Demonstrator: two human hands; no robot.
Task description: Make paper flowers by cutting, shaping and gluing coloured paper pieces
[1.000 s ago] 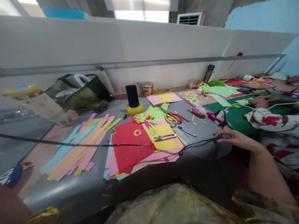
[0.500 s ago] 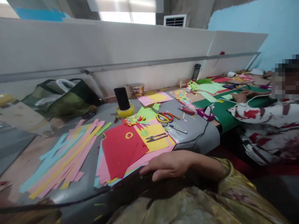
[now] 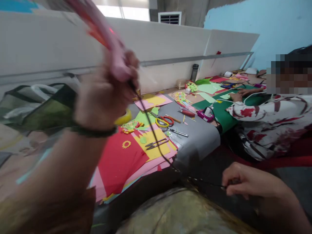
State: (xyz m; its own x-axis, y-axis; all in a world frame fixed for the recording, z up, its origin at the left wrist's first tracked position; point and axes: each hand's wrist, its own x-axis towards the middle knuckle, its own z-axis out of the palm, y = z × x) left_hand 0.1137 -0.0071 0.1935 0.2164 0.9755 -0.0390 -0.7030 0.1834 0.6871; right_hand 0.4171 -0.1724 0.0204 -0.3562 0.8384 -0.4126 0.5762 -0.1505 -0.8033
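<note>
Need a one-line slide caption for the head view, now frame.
Left hand lifts a pink glue gun while right hand holds its black cord over coloured paper sheets.

- Pink tool, blurred, with a black cord.
- Red sheet with a yellow paper flower.
- Right of the red sheet: yellow sheet.
- Beyond it: scissors with yellow and red handles.
- Green mat, far right.
- Co-worker's sleeve: white, red-blotched.
</note>
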